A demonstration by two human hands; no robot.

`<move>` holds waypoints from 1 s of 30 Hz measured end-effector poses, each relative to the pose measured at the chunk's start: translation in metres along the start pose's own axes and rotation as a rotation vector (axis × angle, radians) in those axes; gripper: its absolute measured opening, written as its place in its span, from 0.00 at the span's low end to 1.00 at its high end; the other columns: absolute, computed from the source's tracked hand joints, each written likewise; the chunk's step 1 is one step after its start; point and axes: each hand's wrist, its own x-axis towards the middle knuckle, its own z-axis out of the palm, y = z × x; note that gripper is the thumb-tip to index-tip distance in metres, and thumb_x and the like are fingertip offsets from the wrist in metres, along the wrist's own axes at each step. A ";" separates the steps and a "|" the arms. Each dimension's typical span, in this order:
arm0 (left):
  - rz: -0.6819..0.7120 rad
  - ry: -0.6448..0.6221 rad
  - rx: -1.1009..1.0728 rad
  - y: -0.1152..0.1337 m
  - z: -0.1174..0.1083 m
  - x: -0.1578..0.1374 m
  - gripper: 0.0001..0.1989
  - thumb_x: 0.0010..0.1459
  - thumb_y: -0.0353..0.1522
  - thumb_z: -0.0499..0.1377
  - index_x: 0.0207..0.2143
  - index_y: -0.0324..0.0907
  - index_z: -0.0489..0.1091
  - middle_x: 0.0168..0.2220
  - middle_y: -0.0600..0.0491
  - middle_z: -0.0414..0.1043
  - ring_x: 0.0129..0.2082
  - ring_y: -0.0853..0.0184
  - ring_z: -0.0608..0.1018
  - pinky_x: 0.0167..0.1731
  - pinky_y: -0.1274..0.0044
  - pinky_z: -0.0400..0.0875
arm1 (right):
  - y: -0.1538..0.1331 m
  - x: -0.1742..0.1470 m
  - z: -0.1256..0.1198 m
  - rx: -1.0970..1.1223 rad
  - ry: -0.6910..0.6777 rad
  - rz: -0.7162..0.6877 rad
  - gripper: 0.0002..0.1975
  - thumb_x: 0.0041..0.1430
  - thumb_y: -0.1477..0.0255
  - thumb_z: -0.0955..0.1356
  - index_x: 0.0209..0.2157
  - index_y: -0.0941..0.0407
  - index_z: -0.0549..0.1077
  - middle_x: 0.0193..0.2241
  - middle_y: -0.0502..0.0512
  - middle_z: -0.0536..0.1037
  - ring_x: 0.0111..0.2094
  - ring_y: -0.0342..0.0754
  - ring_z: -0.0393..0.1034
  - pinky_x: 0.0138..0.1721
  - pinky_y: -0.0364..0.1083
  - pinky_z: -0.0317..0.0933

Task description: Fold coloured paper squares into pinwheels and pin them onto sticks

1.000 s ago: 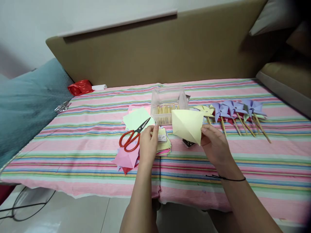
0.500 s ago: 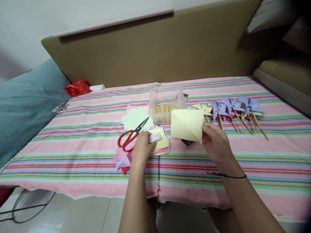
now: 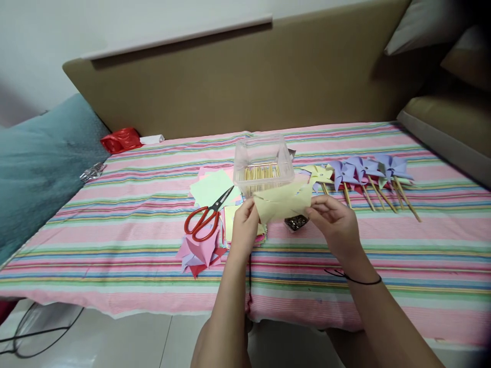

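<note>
Above the striped cloth I hold a square of pale yellow paper (image 3: 284,203) with slits cut in from its corners. My left hand (image 3: 246,226) pinches its left edge, and my right hand (image 3: 334,220) pinches the right edge. Under my left hand lies a stack of coloured paper (image 3: 228,225), partly hidden by my wrist. Red-handled scissors (image 3: 207,214) rest just left of it, their blades pointing away. A small box of dark metal bits (image 3: 296,223) sits below the yellow paper. Behind the sheet stands a clear plastic box (image 3: 264,176) with several short wooden sticks inside.
Finished paper pinwheels (image 3: 364,171) on sticks lie to the right. Pink and purple cut pieces (image 3: 200,250) sit at the near left, and pale green sheets (image 3: 210,186) behind the scissors. A red plastic bag (image 3: 120,140) is at the far left, by a teal cushion (image 3: 49,158).
My left hand has left the paper stack and moved right to grip the yellow paper's left edge. The sheet has tilted flatter and shifted slightly left. A small white card on the stack no longer shows.
</note>
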 end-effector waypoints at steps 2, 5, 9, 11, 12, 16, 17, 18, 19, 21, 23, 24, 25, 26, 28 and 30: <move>-0.050 0.003 -0.094 -0.005 0.002 0.003 0.16 0.59 0.42 0.52 0.34 0.40 0.72 0.30 0.54 0.72 0.30 0.69 0.71 0.30 0.79 0.64 | 0.000 -0.001 0.002 -0.060 0.016 -0.050 0.03 0.52 0.72 0.71 0.31 0.54 0.73 0.28 0.51 0.77 0.31 0.47 0.73 0.33 0.46 0.68; -0.130 0.050 -0.207 -0.009 0.003 0.006 0.24 0.58 0.50 0.50 0.35 0.40 0.73 0.39 0.49 0.75 0.39 0.65 0.75 0.39 0.76 0.67 | 0.000 -0.001 0.003 -0.106 0.065 -0.173 0.03 0.51 0.75 0.71 0.30 0.54 0.73 0.30 0.53 0.79 0.36 0.50 0.75 0.39 0.50 0.69; -0.272 -0.032 -0.388 -0.003 0.006 0.004 0.31 0.53 0.57 0.50 0.42 0.41 0.72 0.44 0.46 0.76 0.45 0.60 0.76 0.42 0.74 0.68 | -0.004 0.001 -0.002 -0.239 0.049 -0.422 0.08 0.52 0.80 0.69 0.27 0.52 0.73 0.34 0.54 0.80 0.47 0.54 0.71 0.50 0.58 0.64; -0.348 -0.124 -0.479 0.002 0.006 0.002 0.36 0.51 0.59 0.49 0.45 0.39 0.71 0.41 0.44 0.77 0.41 0.58 0.78 0.37 0.72 0.70 | -0.006 0.002 -0.006 -0.336 0.033 -0.502 0.10 0.51 0.82 0.68 0.24 0.52 0.73 0.39 0.54 0.80 0.51 0.55 0.68 0.53 0.60 0.60; -0.370 -0.157 -0.500 0.003 0.006 0.002 0.37 0.50 0.60 0.50 0.45 0.38 0.71 0.38 0.43 0.78 0.39 0.57 0.79 0.35 0.72 0.71 | -0.006 0.003 -0.007 -0.370 0.024 -0.524 0.11 0.51 0.83 0.68 0.24 0.52 0.73 0.42 0.53 0.79 0.53 0.55 0.66 0.54 0.60 0.59; -0.335 -0.209 -0.398 0.005 0.005 0.000 0.30 0.46 0.49 0.64 0.45 0.37 0.71 0.32 0.46 0.79 0.30 0.61 0.80 0.30 0.75 0.71 | -0.005 0.006 -0.010 -0.418 -0.002 -0.522 0.12 0.51 0.82 0.68 0.22 0.51 0.74 0.49 0.52 0.75 0.54 0.55 0.64 0.55 0.62 0.58; -0.324 -0.220 -0.347 0.005 0.004 0.000 0.28 0.44 0.44 0.67 0.45 0.37 0.71 0.31 0.48 0.79 0.29 0.63 0.79 0.29 0.76 0.71 | -0.005 0.006 -0.010 -0.417 -0.002 -0.512 0.12 0.52 0.82 0.68 0.22 0.51 0.75 0.50 0.52 0.75 0.55 0.55 0.64 0.55 0.61 0.58; -0.318 -0.223 -0.302 0.004 0.004 0.000 0.27 0.41 0.39 0.70 0.44 0.37 0.71 0.30 0.49 0.79 0.28 0.64 0.79 0.29 0.76 0.71 | -0.004 0.006 -0.010 -0.414 -0.006 -0.497 0.11 0.52 0.81 0.68 0.22 0.51 0.75 0.50 0.52 0.75 0.55 0.55 0.64 0.55 0.61 0.59; -0.319 -0.219 -0.270 0.003 0.005 -0.001 0.27 0.39 0.36 0.71 0.43 0.38 0.71 0.30 0.49 0.79 0.28 0.64 0.79 0.30 0.76 0.71 | -0.003 0.005 -0.010 -0.406 -0.011 -0.477 0.11 0.52 0.81 0.68 0.22 0.51 0.75 0.50 0.52 0.75 0.55 0.55 0.64 0.54 0.60 0.59; -0.315 -0.185 -0.249 0.002 0.006 -0.001 0.25 0.39 0.34 0.71 0.42 0.37 0.71 0.31 0.49 0.79 0.29 0.64 0.79 0.31 0.75 0.72 | -0.003 0.004 -0.010 -0.355 -0.003 -0.411 0.09 0.53 0.78 0.69 0.23 0.51 0.76 0.49 0.53 0.75 0.55 0.55 0.65 0.53 0.58 0.61; -0.289 -0.141 -0.255 0.002 0.007 -0.001 0.23 0.41 0.34 0.70 0.41 0.37 0.72 0.34 0.48 0.80 0.30 0.65 0.79 0.31 0.75 0.73 | -0.003 0.003 -0.010 -0.226 0.037 -0.279 0.05 0.55 0.75 0.69 0.30 0.51 0.77 0.48 0.55 0.76 0.51 0.53 0.68 0.51 0.56 0.64; -0.272 -0.118 -0.255 0.002 0.007 -0.001 0.22 0.42 0.34 0.69 0.40 0.37 0.72 0.35 0.48 0.80 0.30 0.65 0.79 0.31 0.76 0.72 | -0.004 0.003 -0.010 -0.140 0.056 -0.182 0.05 0.56 0.72 0.69 0.35 0.51 0.76 0.47 0.55 0.77 0.48 0.52 0.71 0.49 0.55 0.66; -0.258 -0.097 -0.254 0.002 0.007 -0.001 0.21 0.42 0.34 0.69 0.40 0.37 0.72 0.35 0.48 0.80 0.30 0.65 0.79 0.31 0.76 0.72 | -0.004 0.002 -0.009 -0.053 0.067 -0.072 0.09 0.56 0.70 0.69 0.40 0.50 0.74 0.45 0.56 0.78 0.44 0.51 0.74 0.46 0.54 0.68; -0.249 -0.079 -0.251 0.002 0.007 -0.001 0.21 0.42 0.35 0.69 0.39 0.37 0.72 0.35 0.48 0.80 0.29 0.65 0.79 0.30 0.75 0.72 | -0.004 0.002 -0.009 0.020 0.061 0.044 0.13 0.56 0.67 0.70 0.44 0.51 0.72 0.42 0.56 0.79 0.39 0.50 0.75 0.42 0.53 0.70; -0.245 -0.062 -0.244 0.002 0.007 -0.001 0.21 0.41 0.35 0.69 0.39 0.37 0.73 0.34 0.48 0.80 0.29 0.65 0.79 0.30 0.75 0.72 | -0.005 0.003 -0.009 0.100 0.001 0.244 0.16 0.54 0.63 0.71 0.44 0.52 0.71 0.35 0.55 0.81 0.31 0.48 0.76 0.35 0.50 0.71; -0.252 -0.062 -0.237 0.002 0.007 0.000 0.22 0.41 0.35 0.69 0.40 0.38 0.73 0.35 0.48 0.80 0.29 0.64 0.79 0.31 0.74 0.72 | -0.005 0.003 -0.008 0.116 -0.062 0.353 0.16 0.51 0.62 0.72 0.40 0.54 0.73 0.29 0.53 0.80 0.27 0.47 0.75 0.30 0.48 0.70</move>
